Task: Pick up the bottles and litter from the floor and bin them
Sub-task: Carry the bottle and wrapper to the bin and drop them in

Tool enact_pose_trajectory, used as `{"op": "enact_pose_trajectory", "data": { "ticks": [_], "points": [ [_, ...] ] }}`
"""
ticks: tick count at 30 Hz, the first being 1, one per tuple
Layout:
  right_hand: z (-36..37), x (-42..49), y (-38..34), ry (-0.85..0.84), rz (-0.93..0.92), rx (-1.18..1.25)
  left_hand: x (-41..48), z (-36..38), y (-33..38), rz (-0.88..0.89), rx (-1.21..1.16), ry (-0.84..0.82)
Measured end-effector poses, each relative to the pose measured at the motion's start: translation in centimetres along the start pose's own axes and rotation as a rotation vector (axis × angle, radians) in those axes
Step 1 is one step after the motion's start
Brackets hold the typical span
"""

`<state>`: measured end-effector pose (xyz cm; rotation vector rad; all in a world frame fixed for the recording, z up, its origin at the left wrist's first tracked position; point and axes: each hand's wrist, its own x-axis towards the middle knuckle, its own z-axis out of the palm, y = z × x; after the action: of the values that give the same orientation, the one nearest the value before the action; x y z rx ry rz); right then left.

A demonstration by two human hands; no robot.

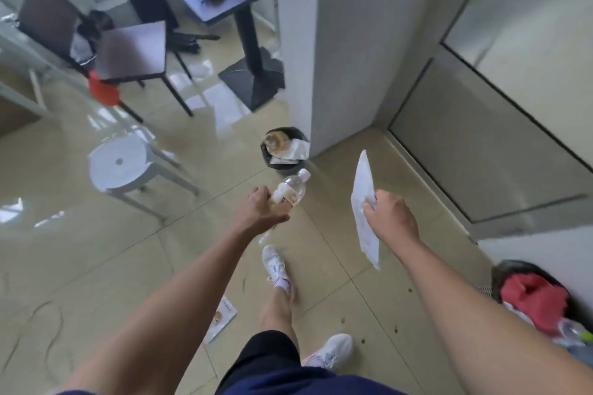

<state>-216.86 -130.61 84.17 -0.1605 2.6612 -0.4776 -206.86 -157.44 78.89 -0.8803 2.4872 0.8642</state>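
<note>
Glossy beige floor tiles [106,253] run to a small black bin [284,151], already part full. Left hand [261,210] grips a clear plastic bottle [290,191]; right hand [390,218] pinches white paper [364,199]. Neither is binned yet, and a printed leaflet [221,319] remains on the floor.

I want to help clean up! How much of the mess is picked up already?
Some is done: the black bin by the wall already holds rubbish. Right now the left hand carries a clear bottle and the right hand carries a white paper, both not yet dropped in. Still left: a leaflet lying on the floor behind the shoe.
</note>
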Motion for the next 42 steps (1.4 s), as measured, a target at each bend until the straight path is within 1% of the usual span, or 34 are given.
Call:
{"op": "enact_pose_trajectory", "data": {
  "ticks": [4, 7, 10, 14, 18, 20, 23, 26, 29, 32, 37, 40, 42],
  "points": [
    [2.6, 6.0, -7.1, -0.064, -0.032, -0.059, 6.1, -3.9, -5.7, -0.149, -0.035, 0.008],
    [3.6, 10.4, -12.1, -0.099, -0.060, -0.063, 10.8, -6.4, -7.6, -0.193, -0.072, -0.022],
    [3.4, 14.5, -16.0, -0.095, -0.076, -0.069, 14.8, -9.0, -7.7, -0.226, -0.143, -0.023],
    [3.0, 20.4, -19.0, -0.097, -0.059, -0.030, 20.0, -11.1, -6.6, -0.218, -0.207, -0.016],
    [5.8, 28.5, -21.0, -0.146, -0.012, 0.040, 27.2, -11.2, -6.7, -0.254, -0.262, -0.011],
    [9.0, 32.8, -21.8, -0.215, 0.047, 0.135, 31.2, -10.1, -7.5, -0.293, -0.289, 0.006],
    [14.9, 38.4, -22.7, -0.316, 0.219, 0.347, 36.8, -7.7, -9.0, -0.352, -0.335, 0.009],
    [22.7, 44.8, -22.6, -0.362, 0.325, 0.454, 42.9, -2.8, -11.5, -0.372, -0.356, 0.015],
    [30.3, 51.1, -21.3, -0.358, 0.398, 0.520, 48.1, 2.8, -14.4, -0.369, -0.365, 0.021],
    [36.6, 56.3, -19.6, -0.334, 0.454, 0.574, 51.9, 8.0, -17.5, -0.342, -0.390, 0.025],
    [44.4, 61.9, -16.6, -0.360, 0.607, 0.707, 55.2, 14.5, -20.5, -0.270, -0.398, 0.081],
    [47.4, 63.2, -15.6, -0.404, 0.600, 0.709, 55.7, 17.0, -20.6, -0.210, -0.442, 0.078],
    [48.1, 63.3, -15.3, -0.428, 0.584, 0.717, 55.8, 17.5, -20.0, -0.137, -0.430, 0.095]
  ]
}}
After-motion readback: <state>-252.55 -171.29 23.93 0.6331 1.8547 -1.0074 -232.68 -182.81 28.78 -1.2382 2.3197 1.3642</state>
